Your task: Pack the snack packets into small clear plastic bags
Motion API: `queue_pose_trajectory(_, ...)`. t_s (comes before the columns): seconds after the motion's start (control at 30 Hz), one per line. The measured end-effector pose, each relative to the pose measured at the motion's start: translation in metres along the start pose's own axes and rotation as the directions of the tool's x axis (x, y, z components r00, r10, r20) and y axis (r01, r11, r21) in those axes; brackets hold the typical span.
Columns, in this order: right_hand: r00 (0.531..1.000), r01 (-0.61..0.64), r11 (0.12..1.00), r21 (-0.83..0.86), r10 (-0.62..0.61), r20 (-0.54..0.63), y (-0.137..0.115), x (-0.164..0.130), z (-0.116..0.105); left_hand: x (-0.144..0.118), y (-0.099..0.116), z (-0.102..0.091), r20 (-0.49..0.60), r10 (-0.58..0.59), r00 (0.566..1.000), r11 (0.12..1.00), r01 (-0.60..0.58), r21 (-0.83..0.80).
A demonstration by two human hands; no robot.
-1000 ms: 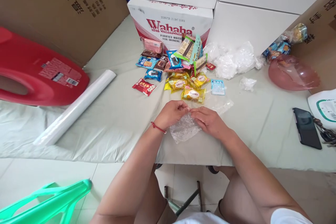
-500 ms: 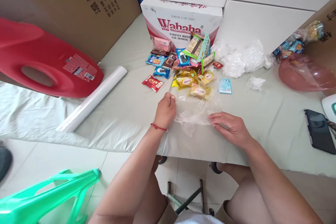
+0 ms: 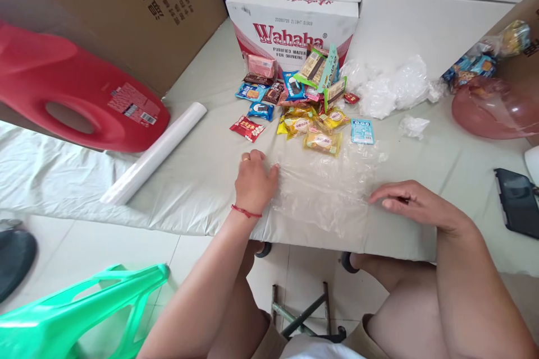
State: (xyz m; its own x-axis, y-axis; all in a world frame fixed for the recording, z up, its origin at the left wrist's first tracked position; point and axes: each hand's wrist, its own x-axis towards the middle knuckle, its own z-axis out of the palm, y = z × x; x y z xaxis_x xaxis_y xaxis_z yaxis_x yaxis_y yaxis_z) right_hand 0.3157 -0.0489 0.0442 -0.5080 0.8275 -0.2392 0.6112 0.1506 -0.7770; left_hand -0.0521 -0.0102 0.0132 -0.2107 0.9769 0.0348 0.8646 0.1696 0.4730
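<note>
Crinkled clear plastic sheet (image 3: pixel 326 190) lies flat between hands.

Left hand (image 3: pixel 254 184) flat, palm down, right hand (image 3: pixel 415 205) flat, fingers extended

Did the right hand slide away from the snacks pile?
Yes. The right hand slid rightward along the clear plastic sheet, away from the yellow snack packet, toward the phone.

Clear plastic sheet (image 3: pixel 324 190) lies flat on table (image 3: pixel 202 174) w/ left hand (image 3: pixel 254 182) pressing its left edge, right hand (image 3: pixel 415 205) on its right edge, fingers flat. Snack packets (image 3: pixel 301 106) piled just beyond sheet, in front of Wahaha box (image 3: pixel 290 25). White roll (image 3: pixel 154 153) to the left, phone (image 3: pixel 517 202) far right
</note>
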Motion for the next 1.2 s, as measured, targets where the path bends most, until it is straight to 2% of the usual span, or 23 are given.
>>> queue_pose_trajectory(0.03, 0.993, -0.019, 1.000, -0.009, 0.018, -0.119, -0.004, 0.002, 0.003, -0.002, 0.003, 0.000, -0.107, 0.049, 0.993, 0.998, -0.044, 0.047)
queue_pose_trajectory(0.07, 0.964, -0.036, 0.999, -0.021, 0.029, -0.265, -0.009, 0.005, 0.007, -0.004, 0.006, 0.001, -0.192, 0.109, 0.975, 0.991, -0.093, 0.093)
queue_pose_trajectory(0.1, 0.910, -0.046, 0.998, -0.034, 0.028, -0.414, -0.015, 0.010, 0.014, -0.007, 0.011, 0.002, -0.240, 0.175, 0.955, 0.981, -0.147, 0.130)
queue_pose_trajectory(0.17, 0.778, -0.036, 0.996, -0.084, -0.024, -0.627, -0.027, 0.022, 0.031, -0.013, 0.021, 0.006, -0.240, 0.321, 0.916, 0.943, -0.287, 0.167)
queue_pose_trajectory(0.2, 0.743, -0.013, 0.992, -0.127, -0.075, -0.665, -0.033, 0.029, 0.041, -0.017, 0.026, 0.008, -0.211, 0.405, 0.890, 0.912, -0.376, 0.167)
queue_pose_trajectory(0.23, 0.740, 0.018, 0.983, -0.184, -0.137, -0.659, -0.038, 0.037, 0.052, -0.022, 0.031, 0.011, -0.176, 0.493, 0.852, 0.869, -0.470, 0.154)
queue_pose_trajectory(0.27, 0.763, 0.051, 0.967, -0.248, -0.199, -0.616, -0.042, 0.044, 0.064, -0.026, 0.036, 0.014, -0.143, 0.574, 0.806, 0.818, -0.560, 0.131)
queue_pose_trajectory(0.33, 0.837, 0.118, 0.923, -0.366, -0.291, -0.464, -0.045, 0.057, 0.087, -0.034, 0.043, 0.019, -0.097, 0.686, 0.721, 0.727, -0.684, 0.055)
queue_pose_trajectory(0.4, 0.899, 0.215, 0.877, -0.430, -0.350, -0.265, -0.045, 0.065, 0.108, -0.039, 0.046, 0.023, -0.082, 0.717, 0.692, 0.691, -0.722, -0.041)
queue_pose_trajectory(0.47, 0.913, 0.333, 0.842, -0.424, -0.400, -0.076, -0.044, 0.067, 0.124, -0.040, 0.046, 0.027, -0.072, 0.701, 0.710, 0.701, -0.704, -0.113)
queue_pose_trajectory(0.53, 0.884, 0.451, 0.809, -0.376, -0.462, 0.066, -0.043, 0.062, 0.131, -0.037, 0.044, 0.031, -0.032, 0.667, 0.745, 0.738, -0.665, -0.112)
queue_pose_trajectory(0.63, 0.837, 0.542, 0.784, -0.301, -0.534, 0.117, -0.041, 0.050, 0.127, -0.033, 0.039, 0.039, 0.083, 0.576, 0.813, 0.816, -0.579, 0.004)
queue_pose_trajectory(0.7, 0.854, 0.504, 0.801, -0.323, -0.518, 0.047, -0.034, 0.043, 0.118, -0.032, 0.035, 0.045, 0.160, 0.513, 0.843, 0.846, -0.528, 0.072)
queue_pose_trajectory(0.77, 0.905, 0.349, 0.841, -0.413, -0.417, -0.086, -0.021, 0.038, 0.108, -0.032, 0.032, 0.050, 0.208, 0.489, 0.847, 0.850, -0.516, 0.104)
queue_pose_trajectory(0.83, 0.931, 0.150, 0.857, -0.493, -0.290, -0.221, -0.007, 0.035, 0.097, -0.032, 0.030, 0.052, 0.228, 0.498, 0.837, 0.839, -0.531, 0.115)
queue_pose_trajectory(0.93, 0.926, -0.041, 0.849, -0.527, -0.166, -0.338, 0.010, 0.030, 0.083, -0.030, 0.030, 0.051, 0.224, 0.491, 0.842, 0.839, -0.526, 0.138)
queue_pose_trajectory(1.03, 0.882, -0.156, 0.848, -0.507, -0.110, -0.457, 0.011, 0.027, 0.073, -0.028, 0.033, 0.051, 0.188, 0.420, 0.888, 0.874, -0.452, 0.180)
queue_pose_trajectory(1.1, 0.829, -0.191, 0.856, -0.480, -0.121, -0.546, 0.005, 0.028, 0.070, -0.027, 0.034, 0.052, 0.177, 0.383, 0.907, 0.889, -0.413, 0.197)
queue_pose_trajectory(1.13, 0.814, -0.171, 0.860, -0.480, -0.151, -0.561, 0.001, 0.030, 0.070, -0.027, 0.035, 0.053, 0.182, 0.382, 0.906, 0.888, -0.414, 0.199)
queue_pose_trajectory(1.2, 0.834, -0.066, 0.847, -0.527, -0.243, -0.496, -0.005, 0.037, 0.071, -0.028, 0.036, 0.054, 0.201, 0.411, 0.889, 0.873, -0.447, 0.195)
